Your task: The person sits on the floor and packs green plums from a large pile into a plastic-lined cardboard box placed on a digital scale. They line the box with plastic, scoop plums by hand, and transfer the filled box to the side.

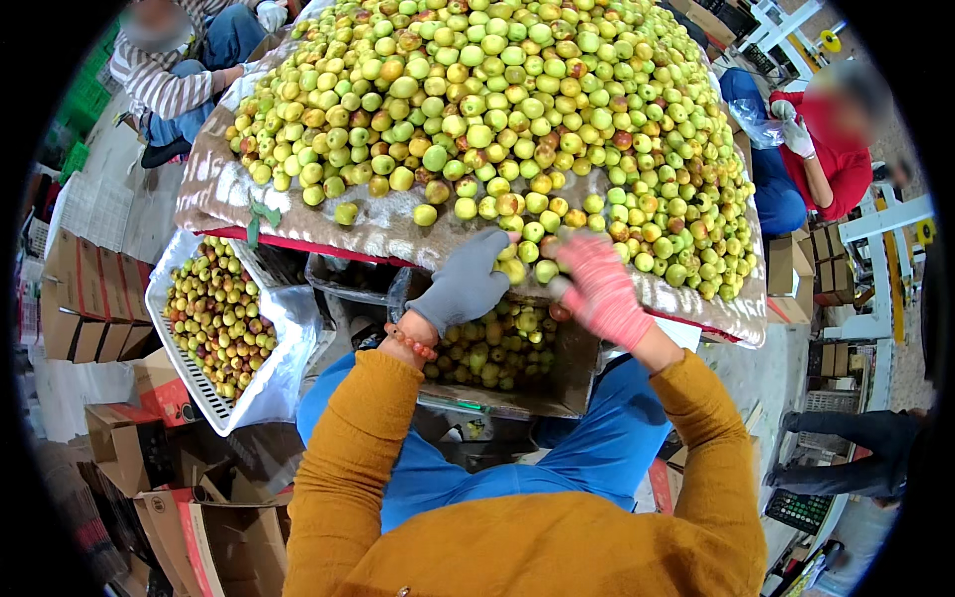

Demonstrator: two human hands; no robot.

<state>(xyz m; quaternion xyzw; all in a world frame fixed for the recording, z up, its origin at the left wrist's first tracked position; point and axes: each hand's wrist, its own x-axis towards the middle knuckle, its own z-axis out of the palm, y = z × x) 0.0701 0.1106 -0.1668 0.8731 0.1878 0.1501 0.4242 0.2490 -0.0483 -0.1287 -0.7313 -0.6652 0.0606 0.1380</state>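
A large heap of green and yellow jujubes, some with red-brown patches, covers a table spread with a brown and white patterned blanket. My left hand, in a grey glove, is at the near edge with its fingers against a few yellow fruits. To its right, my right hand wears a pink striped glove, is blurred, and has its fingers over fruits at the edge. Whether either hand grips any is unclear. Below, between my knees, a cardboard box holds more jujubes, with several near its top edge blurred.
A white plastic basket, lined with clear film, holds redder jujubes on the left. Cardboard cartons stand beyond it; open boxes lie at lower left. People sit at the table's left and right sides.
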